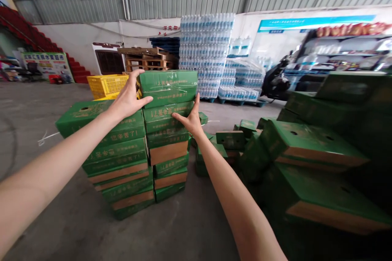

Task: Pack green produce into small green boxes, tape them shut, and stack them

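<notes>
Fingers spread, the left hand (127, 97) is at the left side of the top green box (170, 85); the right hand (192, 123), spread too, is at its lower right. Under the box stands a carton column (169, 153); bottled-water packs (206, 45) rise behind it.

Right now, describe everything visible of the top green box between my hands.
The top green box looks like printed cardboard with a glossy sheen. It sits roughly level on another green box. Your left hand is at its left end, thumb in front; your right hand is near its lower right corner, contact unclear.
</notes>
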`<state>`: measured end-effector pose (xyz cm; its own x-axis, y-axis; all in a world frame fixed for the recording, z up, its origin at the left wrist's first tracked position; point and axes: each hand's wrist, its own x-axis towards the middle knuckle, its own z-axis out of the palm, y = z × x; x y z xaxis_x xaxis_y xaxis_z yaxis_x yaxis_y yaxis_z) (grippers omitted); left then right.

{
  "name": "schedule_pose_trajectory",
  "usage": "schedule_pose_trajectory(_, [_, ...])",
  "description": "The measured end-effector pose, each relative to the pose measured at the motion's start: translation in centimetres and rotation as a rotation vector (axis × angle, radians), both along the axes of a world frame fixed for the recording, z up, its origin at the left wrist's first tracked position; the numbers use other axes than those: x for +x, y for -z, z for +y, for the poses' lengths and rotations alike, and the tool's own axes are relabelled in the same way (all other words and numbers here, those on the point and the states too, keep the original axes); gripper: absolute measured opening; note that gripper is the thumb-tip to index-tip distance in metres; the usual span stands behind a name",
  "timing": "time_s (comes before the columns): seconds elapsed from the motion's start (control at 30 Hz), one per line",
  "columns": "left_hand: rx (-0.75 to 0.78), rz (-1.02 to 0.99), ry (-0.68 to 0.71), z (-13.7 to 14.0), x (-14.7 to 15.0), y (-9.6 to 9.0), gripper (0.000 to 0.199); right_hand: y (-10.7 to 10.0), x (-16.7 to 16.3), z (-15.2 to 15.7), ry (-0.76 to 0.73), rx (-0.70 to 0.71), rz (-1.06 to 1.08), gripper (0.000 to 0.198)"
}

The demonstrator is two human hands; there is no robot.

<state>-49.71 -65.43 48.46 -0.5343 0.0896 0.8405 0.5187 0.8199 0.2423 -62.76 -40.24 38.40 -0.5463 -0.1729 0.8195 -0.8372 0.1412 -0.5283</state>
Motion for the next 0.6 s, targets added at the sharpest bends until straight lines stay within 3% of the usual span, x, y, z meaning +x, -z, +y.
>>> schedule_pose_trajectory(0.27, [-0.101, -0.044, -0.061, 1.1, 1.7, 0.7, 0.112, 2.5, 0.7, 1.6, -0.007, -0.087, -0.119, 0.149])
schedule_pose_trajectory(0.43, [-0.172, -0.084, -0.055, 2.5, 2.7, 1.2, 0.114, 3.3, 2.2, 3.4, 0.015, -0.058, -0.128, 0.149])
schedule_pose_trajectory(0.6, [-0.136, -0.102, -0.034, 3.0, 2.4, 1.1, 0.111, 3.3, 2.6, 3.9, 0.032, -0.032, -0.124, 0.150])
